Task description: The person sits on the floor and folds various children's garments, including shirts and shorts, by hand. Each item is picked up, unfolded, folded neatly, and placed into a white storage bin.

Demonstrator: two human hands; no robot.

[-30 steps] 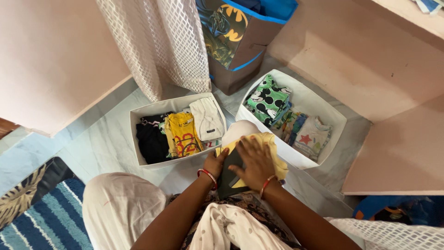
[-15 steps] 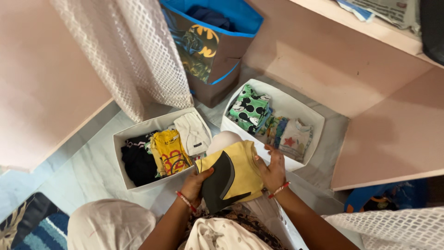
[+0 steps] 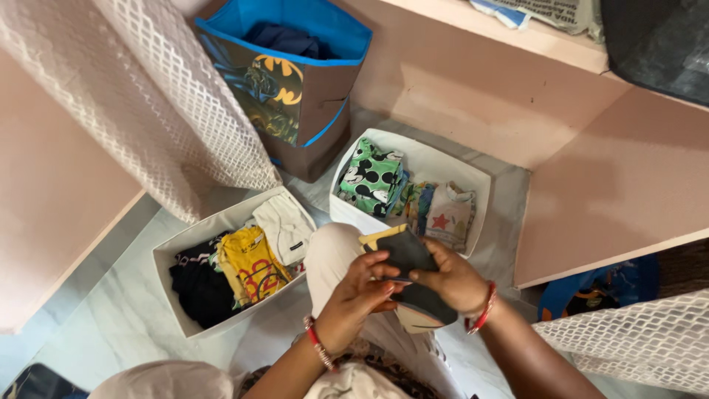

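Marble floor (image 3: pixel 125 325) beneath pink shelving (image 3: pixel 517 96).

— What is different from a second ago?
— The yellow and dark grey garment (image 3: pixel 408 258), then pressed flat on the lap under the right hand (image 3: pixel 452 278), is now folded into a small bundle gripped between both hands, with little yellow showing.

— And the hands?
— The left hand (image 3: pixel 360 294) has risen from the garment's edge to pinch the bundle from the front; the right now cups it from behind.

— The view?
— It has tilted up: the blue-lined bag (image 3: pixel 284 81) shows more fully and the striped rug has left the picture.
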